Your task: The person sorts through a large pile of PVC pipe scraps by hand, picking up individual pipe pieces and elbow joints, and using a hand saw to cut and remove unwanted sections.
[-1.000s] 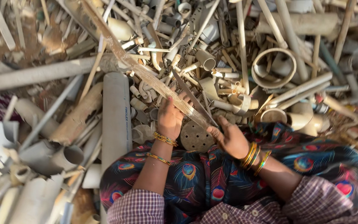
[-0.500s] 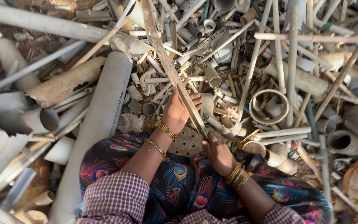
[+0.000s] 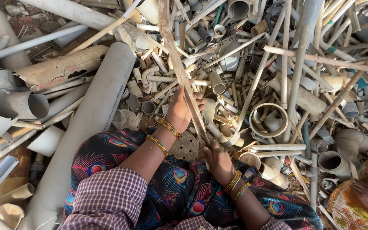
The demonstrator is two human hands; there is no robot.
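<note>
Item: long thin strip of dirty tan plastic [image 3: 179, 64], flat and narrow, mud-stained, running from the top edge of the head view down and slightly rightward to the person's lap, raised above the scrap heap. Hold: left hand [image 3: 179, 111] closed around the strip at mid-length, thumb side toward it; right hand [image 3: 218, 162] clasping its lower end just above the knees. Both wrists carry gold and beaded bangles. Surroundings: a dense pile of broken plastic pipe, off-white and grey. A large grey pipe [image 3: 94, 123] lies diagonally just beside the left knee; a cracked, flattened brown pipe [image 3: 60, 67] lies further left. A round perforated drain cover [image 3: 185, 147] sits between the two forearms, touching the patterned skirt. A short ring-shaped pipe section [image 3: 270, 120] lies to the right of the strip, with thin conduit lengths [image 3: 297, 76] crossing over it. Many short elbows and offcuts crowd beneath the strip.
</note>
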